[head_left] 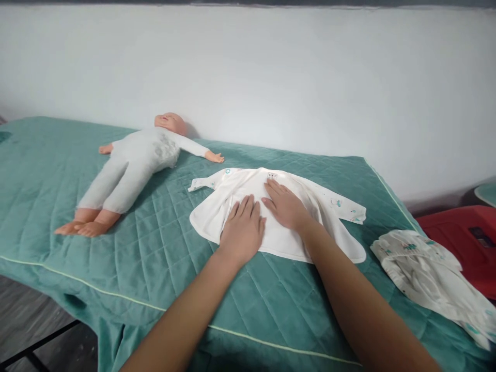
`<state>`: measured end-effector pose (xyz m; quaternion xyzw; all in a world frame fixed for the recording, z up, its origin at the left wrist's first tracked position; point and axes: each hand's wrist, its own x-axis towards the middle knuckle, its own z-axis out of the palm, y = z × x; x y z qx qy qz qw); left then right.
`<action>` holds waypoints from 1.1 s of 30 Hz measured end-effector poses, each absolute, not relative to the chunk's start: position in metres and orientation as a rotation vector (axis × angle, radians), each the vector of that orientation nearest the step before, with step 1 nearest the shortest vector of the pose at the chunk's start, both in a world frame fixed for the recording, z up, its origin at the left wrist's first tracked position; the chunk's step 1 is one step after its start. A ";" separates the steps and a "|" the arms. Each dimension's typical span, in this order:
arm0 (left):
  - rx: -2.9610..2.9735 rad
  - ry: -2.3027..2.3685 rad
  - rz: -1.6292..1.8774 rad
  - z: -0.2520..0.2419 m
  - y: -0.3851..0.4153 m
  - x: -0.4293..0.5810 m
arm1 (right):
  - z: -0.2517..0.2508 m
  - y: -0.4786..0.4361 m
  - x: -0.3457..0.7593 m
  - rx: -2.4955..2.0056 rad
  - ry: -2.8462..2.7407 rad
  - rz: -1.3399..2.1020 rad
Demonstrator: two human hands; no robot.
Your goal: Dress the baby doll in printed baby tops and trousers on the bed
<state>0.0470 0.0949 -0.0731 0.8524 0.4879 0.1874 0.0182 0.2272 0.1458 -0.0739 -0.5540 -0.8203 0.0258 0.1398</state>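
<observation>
A white baby shirt (279,240) lies spread open on the green quilted cover, its inside facing up and its long patterned sleeves stretched to both sides. My left hand (243,227) rests flat on the left middle of the shirt, fingers out. Higher up, near the small label (272,175) at the neck, my right hand (285,204) presses flat with its fingers extended. Neither hand grips the cloth. To the left, a baby doll (132,147) with a white cloth body lies on its back, arms out and feet toward the near edge.
Bunched white patterned clothing (422,263) lies at the right edge of the green quilted cover (166,268). Beside it is a red plastic object (465,237), perhaps a chair. A white wall (248,77) stands behind the bed. Dark floor (34,315) shows at the lower left.
</observation>
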 end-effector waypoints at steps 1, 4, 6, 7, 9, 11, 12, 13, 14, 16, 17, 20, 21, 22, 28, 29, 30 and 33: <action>2.658 1.479 0.667 -0.073 0.090 0.038 | -0.074 0.144 0.224 -1.560 -2.397 0.087; 2.577 1.533 1.004 -0.074 0.084 0.004 | -0.073 0.139 0.214 -1.490 -2.450 0.151; 2.394 1.778 1.144 -0.078 0.087 -0.021 | -0.071 0.141 0.209 -1.480 -2.461 0.219; 2.290 1.919 1.152 -0.081 0.089 -0.033 | -0.070 0.143 0.206 -1.486 -2.456 0.259; 2.121 2.125 1.097 -0.086 0.092 -0.051 | -0.067 0.153 0.198 -1.527 -2.402 0.336; 2.032 2.186 1.032 -0.088 0.095 -0.061 | -0.064 0.167 0.186 -1.604 -2.246 0.399; 2.010 2.171 1.015 -0.088 0.096 -0.063 | -0.064 0.174 0.178 -1.647 -2.123 0.424; 1.995 2.133 1.008 -0.087 0.096 -0.064 | -0.064 0.181 0.170 -1.686 -1.980 0.440; 1.979 2.077 1.014 -0.086 0.097 -0.065 | -0.064 0.188 0.162 -1.718 -1.835 0.441; 1.913 1.945 1.065 -0.082 0.102 -0.065 | -0.066 0.196 0.148 -1.751 -1.636 0.401; 1.864 1.876 1.100 -0.080 0.106 -0.066 | -0.067 0.198 0.143 -1.751 -1.601 0.378; 1.755 1.691 1.126 -0.073 0.127 -0.067 | -0.070 0.197 0.138 -1.706 -1.657 0.360; 1.758 1.651 1.097 -0.072 0.137 -0.068 | -0.070 0.195 0.139 -1.688 -1.678 0.381; 1.776 1.626 1.059 -0.070 0.147 -0.068 | -0.070 0.194 0.140 -1.677 -1.686 0.406; 1.809 1.737 1.026 -0.074 0.198 -0.075 | -0.064 0.189 0.145 -1.676 -1.692 0.517; 1.815 1.773 1.051 -0.075 0.202 -0.077 | -0.064 0.189 0.145 -1.673 -1.692 0.528; 1.824 1.817 1.077 -0.077 0.205 -0.079 | -0.063 0.188 0.146 -1.670 -1.686 0.536; 1.845 1.925 1.163 -0.081 0.202 -0.083 | -0.063 0.188 0.146 -1.664 -1.664 0.540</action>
